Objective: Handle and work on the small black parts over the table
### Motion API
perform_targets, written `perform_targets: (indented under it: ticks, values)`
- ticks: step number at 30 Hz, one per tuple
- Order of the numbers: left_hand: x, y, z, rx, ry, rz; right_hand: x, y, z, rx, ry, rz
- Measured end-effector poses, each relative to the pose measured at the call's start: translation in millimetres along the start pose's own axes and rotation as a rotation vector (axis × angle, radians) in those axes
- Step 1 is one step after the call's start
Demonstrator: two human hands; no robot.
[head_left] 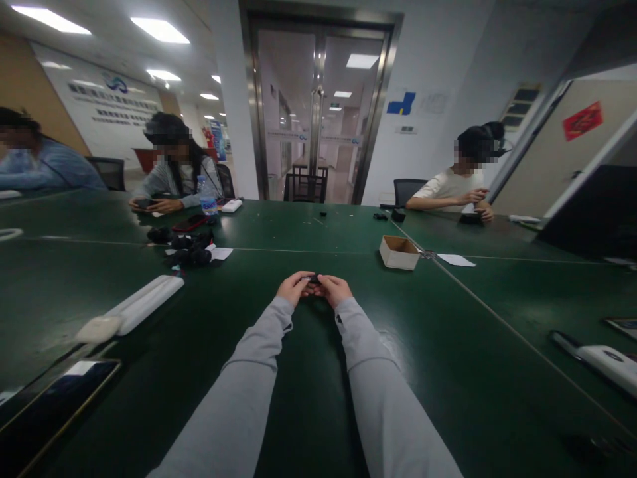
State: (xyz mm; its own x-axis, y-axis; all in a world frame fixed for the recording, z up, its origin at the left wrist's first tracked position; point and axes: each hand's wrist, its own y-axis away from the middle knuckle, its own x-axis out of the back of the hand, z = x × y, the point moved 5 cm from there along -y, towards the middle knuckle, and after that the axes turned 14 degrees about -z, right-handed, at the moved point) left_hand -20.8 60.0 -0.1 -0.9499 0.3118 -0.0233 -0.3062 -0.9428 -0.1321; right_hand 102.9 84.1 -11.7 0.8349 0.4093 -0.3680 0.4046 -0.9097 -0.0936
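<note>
Both my arms reach forward over the dark green table. My left hand and my right hand meet near the middle of the view, just above or on the tabletop. Between them is a small black object, with the fingers of both hands closed on it. Its kind is too small to make out, and the fingertips cover part of it. To the right, farther off, stands an open cardboard box.
On the left lie black items with paper, a water bottle, a white power strip and a phone. A paper sheet lies behind the box. Across the table sit several people, two handling small things.
</note>
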Motion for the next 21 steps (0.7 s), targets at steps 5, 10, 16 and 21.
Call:
perform_targets:
  ticks: [5, 10, 16, 21]
  values:
    - [2.0, 4.4, -1.8, -0.064, -0.004, 0.125, -6.3, 4.5, -3.0, -0.008, -0.030, -0.023]
    - [4.5, 3.5, -2.2, -0.061, -0.070, 0.146, -5.7, 4.5, -2.8, -0.001, -0.025, -0.002]
    - [13.3, 8.4, 4.8, -0.057, -0.273, 0.262, -6.1, 3.5, -3.3, 0.022, -0.013, -0.020]
    - [16.5, 11.1, 9.3, 0.018, -0.452, 0.287, -6.3, 3.7, -2.1, 0.025, 0.002, -0.065]
